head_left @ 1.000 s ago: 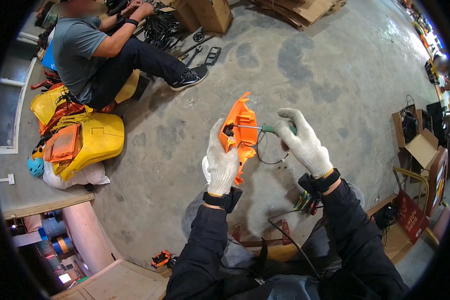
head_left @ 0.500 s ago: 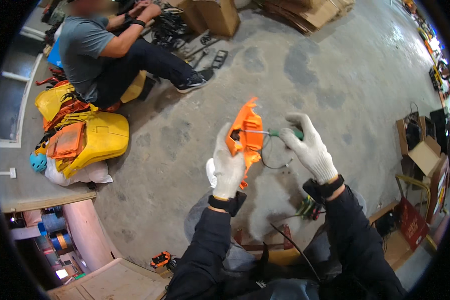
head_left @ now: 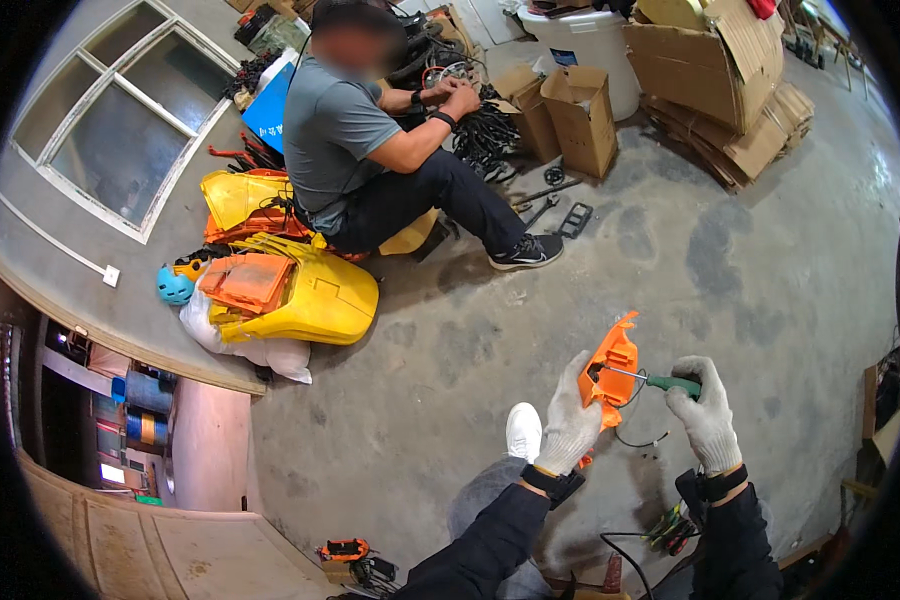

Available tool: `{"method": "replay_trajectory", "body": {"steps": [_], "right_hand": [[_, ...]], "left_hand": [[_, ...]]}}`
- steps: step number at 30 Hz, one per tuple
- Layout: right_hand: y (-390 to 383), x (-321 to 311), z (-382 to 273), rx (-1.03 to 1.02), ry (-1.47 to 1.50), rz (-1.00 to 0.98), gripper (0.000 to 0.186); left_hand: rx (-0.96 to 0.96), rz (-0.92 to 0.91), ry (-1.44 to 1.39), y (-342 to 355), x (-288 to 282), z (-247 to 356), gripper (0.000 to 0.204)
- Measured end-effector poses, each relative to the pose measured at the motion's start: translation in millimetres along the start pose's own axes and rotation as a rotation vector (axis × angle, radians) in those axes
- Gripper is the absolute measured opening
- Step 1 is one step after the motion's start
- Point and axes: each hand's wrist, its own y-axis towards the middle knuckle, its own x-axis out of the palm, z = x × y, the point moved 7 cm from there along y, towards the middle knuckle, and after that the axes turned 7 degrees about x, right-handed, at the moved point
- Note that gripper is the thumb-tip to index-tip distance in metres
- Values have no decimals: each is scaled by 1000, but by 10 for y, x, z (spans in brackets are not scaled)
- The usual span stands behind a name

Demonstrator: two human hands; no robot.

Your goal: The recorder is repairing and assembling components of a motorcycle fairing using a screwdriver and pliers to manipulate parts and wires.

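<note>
My left hand (head_left: 570, 425), in a white knit glove, is closed around an orange plastic housing (head_left: 620, 352) with a jagged, ribbed shape. A screwdriver (head_left: 675, 385) with a green handle is gripped in my gloved right hand (head_left: 706, 418). Its thin metal shaft points left into a dark recess of the housing; whether the tip meets a screw is too small to tell. A thin dark cable (head_left: 642, 445) hangs in a loop below the housing.
Left of me, yellow and orange plastic shells (head_left: 320, 295) are piled beside a blue helmet (head_left: 175, 285). A seated co-worker (head_left: 335, 130) handles black cables. Cardboard boxes (head_left: 582, 125) stand farther back. Hand tools (head_left: 673, 530) lie near my legs, by a black cord (head_left: 620, 540).
The view has swung left and up, so the co-worker and far boxes show more fully. Both hands keep the same grip, with the screwdriver's shaft still in the housing.
</note>
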Motion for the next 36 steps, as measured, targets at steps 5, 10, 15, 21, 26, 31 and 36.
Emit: {"method": "replay_trajectory", "body": {"steps": [5, 10, 15, 21, 26, 31, 36], "right_hand": [[-21, 18, 191, 309, 76, -54, 29], [13, 16, 88, 123, 32, -46, 23], [-6, -5, 44, 63, -26, -11, 24], [-10, -35, -6, 131, 89, 18, 28], [9, 22, 83, 221, 193, -97, 22], [-6, 2, 146, 215, 80, -53, 21], [3, -12, -84, -127, -42, 35, 23]], "left_hand": [[-17, -12, 63, 5, 14, -33, 71], [-29, -1, 77, 8, 32, -75, 71], [27, 17, 57, 11, 53, -147, 70], [16, 2, 19, -1, 95, -145, 70], [-22, -12, 25, -26, 91, -81, 69], [46, 27, 83, -29, 62, -14, 71], [63, 34, 59, -22, 60, -62, 71]]}}
